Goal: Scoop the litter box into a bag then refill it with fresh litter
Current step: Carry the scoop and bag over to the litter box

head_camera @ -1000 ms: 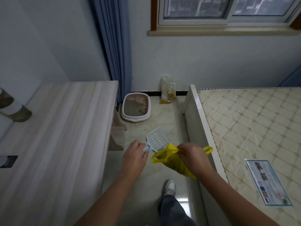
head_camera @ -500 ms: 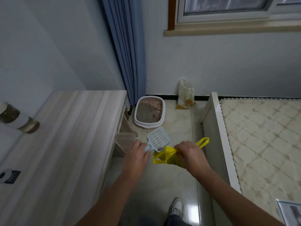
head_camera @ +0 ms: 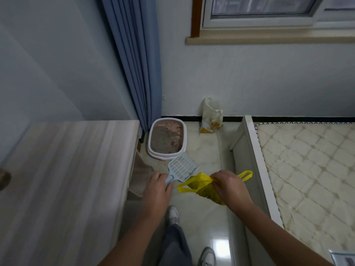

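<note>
A white litter box [head_camera: 151, 139] holding grey, soiled litter sits on the floor against the far wall, below a blue curtain. My left hand [head_camera: 156, 191] grips the handle of a pale blue slotted scoop [head_camera: 182, 168], whose blade points toward the box. My right hand [head_camera: 229, 185] pinches the bunched top of a yellow plastic bag [head_camera: 199, 188], which hangs in the air just right of the scoop. A whitish litter bag [head_camera: 211, 117] with yellow print leans on the wall to the right of the box.
A light wooden desk [head_camera: 67, 179] fills the left side. A bed frame with a quilted mattress [head_camera: 307, 169] lines the right. Between them runs a narrow strip of tiled floor [head_camera: 203, 150], where my legs and white shoes stand.
The view has moved forward along the aisle, so the litter box is nearer. Both hands keep their hold on the scoop and the bag.
</note>
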`<control>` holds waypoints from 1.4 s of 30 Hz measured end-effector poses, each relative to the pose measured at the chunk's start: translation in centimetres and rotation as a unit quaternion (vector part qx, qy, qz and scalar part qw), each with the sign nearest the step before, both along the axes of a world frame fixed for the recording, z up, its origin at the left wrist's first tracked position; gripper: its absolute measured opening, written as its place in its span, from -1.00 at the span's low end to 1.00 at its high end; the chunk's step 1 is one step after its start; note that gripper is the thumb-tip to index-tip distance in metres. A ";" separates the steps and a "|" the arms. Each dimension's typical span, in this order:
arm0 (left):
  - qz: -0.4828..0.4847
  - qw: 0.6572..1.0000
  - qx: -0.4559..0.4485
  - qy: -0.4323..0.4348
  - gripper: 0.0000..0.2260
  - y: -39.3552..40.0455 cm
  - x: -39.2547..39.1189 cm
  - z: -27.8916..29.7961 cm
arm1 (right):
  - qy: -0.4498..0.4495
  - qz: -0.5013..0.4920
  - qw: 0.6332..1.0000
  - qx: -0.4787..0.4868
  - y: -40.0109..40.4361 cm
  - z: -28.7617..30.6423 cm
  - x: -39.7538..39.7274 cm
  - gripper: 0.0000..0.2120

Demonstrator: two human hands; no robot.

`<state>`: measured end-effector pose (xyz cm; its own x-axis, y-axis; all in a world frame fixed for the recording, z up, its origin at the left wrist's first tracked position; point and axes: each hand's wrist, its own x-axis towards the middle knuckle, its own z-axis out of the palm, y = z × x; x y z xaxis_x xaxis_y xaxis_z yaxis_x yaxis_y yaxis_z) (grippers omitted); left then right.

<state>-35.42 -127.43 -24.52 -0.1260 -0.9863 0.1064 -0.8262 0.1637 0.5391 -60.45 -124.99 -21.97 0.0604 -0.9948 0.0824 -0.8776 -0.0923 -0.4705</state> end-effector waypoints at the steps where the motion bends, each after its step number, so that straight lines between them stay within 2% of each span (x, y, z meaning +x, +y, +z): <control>1: -0.002 1.000 0.008 0.006 -0.87 -1.3 0.0 -0.3 | 0.001 -0.011 1.000 0.006 -0.9 -0.1 0.1 -0.90; 11: -0.049 0.997 0.041 0.036 -0.88 -12.1 -1.5 -2.5 | 0.020 -0.074 0.995 0.058 -9.2 -2.3 1.2 -0.92; 24: -0.081 0.994 0.060 0.036 -0.78 -16.7 -5.0 -2.7 | -0.012 -0.092 0.994 0.058 -12.7 -3.2 -2.0 -0.91; 31: -0.056 0.997 0.060 0.016 -0.75 -17.6 -8.1 -3.0 | -0.038 -0.108 0.992 0.054 -15.2 -4.7 -5.2 -0.86; 37: -0.022 0.998 0.064 0.008 -0.77 -19.0 -10.5 -6.0 | -0.069 -0.090 0.991 0.069 -17.8 -9.5 -7.0 -0.87; 42: 0.002 0.997 0.082 0.009 -0.88 -20.7 -11.4 -11.4 | -0.096 -0.134 0.982 0.096 -19.5 -15.3 -7.8 -0.83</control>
